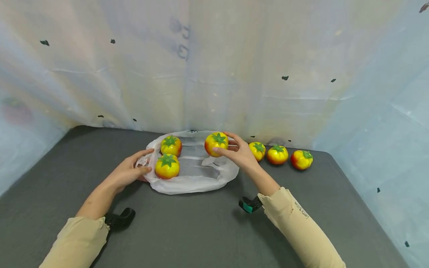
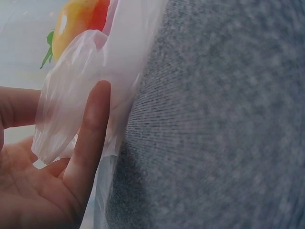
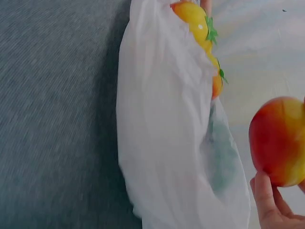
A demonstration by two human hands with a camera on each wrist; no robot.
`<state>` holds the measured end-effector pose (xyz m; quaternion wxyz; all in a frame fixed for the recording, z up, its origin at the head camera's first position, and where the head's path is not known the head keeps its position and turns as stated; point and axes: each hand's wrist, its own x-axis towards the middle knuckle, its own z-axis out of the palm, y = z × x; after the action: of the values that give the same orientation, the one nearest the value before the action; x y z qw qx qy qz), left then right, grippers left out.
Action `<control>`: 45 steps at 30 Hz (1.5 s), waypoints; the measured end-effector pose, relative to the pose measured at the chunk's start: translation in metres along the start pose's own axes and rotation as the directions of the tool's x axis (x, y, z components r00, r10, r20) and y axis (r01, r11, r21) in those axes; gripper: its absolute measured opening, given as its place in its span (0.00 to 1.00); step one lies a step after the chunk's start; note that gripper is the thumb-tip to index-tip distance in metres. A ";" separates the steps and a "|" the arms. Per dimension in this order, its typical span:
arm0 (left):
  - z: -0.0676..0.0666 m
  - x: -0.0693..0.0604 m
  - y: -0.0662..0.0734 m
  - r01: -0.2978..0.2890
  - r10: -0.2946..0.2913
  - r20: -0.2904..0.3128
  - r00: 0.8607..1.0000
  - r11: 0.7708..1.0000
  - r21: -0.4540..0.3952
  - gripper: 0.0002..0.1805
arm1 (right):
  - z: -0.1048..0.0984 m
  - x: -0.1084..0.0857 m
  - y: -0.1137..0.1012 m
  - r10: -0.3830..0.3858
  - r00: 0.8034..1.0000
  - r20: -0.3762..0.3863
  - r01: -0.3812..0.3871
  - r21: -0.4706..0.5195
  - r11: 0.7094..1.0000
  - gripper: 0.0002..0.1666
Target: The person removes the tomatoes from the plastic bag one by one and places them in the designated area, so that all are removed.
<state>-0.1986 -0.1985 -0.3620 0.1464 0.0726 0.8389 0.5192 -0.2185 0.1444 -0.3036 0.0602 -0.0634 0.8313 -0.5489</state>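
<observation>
L hand (image 1: 127,171), part-curled, grips the white bag (image 1: 191,188) by its rim at 9 o'clock. Inside, toward 9, sit 2 yellow-red tomatoes (image 1: 167,168); room left inside toward 3. R hand (image 1: 242,153), thumb opp. fingers, holds another tomato (image 1: 214,146) above bag, approx. 2 o'clock. Beyond, at 3, 3 tomatoes (image 1: 277,155) line up nr. far edge. Dk gray desk (image 1: 181,234) extends to 6; pale plastic sheeting (image 1: 234,56) hangs at 12.
</observation>
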 end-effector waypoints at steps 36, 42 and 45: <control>-0.007 0.001 -0.004 -0.024 0.023 0.025 0.999 1.000 0.015 0.39 | -0.070 -0.036 0.045 -0.039 0.998 0.046 0.043 -0.088 0.995 0.39; -0.007 -0.001 -0.003 -0.018 0.017 0.031 0.999 1.000 0.020 0.39 | -0.084 -0.041 0.054 -0.023 0.998 0.062 0.032 -0.144 0.989 0.42; -0.007 0.000 -0.004 -0.014 0.013 0.029 0.999 1.000 0.024 0.39 | -0.089 -0.044 0.061 -0.016 0.997 0.075 0.028 -0.153 0.988 0.43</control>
<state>-0.2002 -0.2061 -0.3623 0.1542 0.0877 0.8424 0.5089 -0.1922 0.2561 -0.3233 0.0797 -0.0973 0.8677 -0.4809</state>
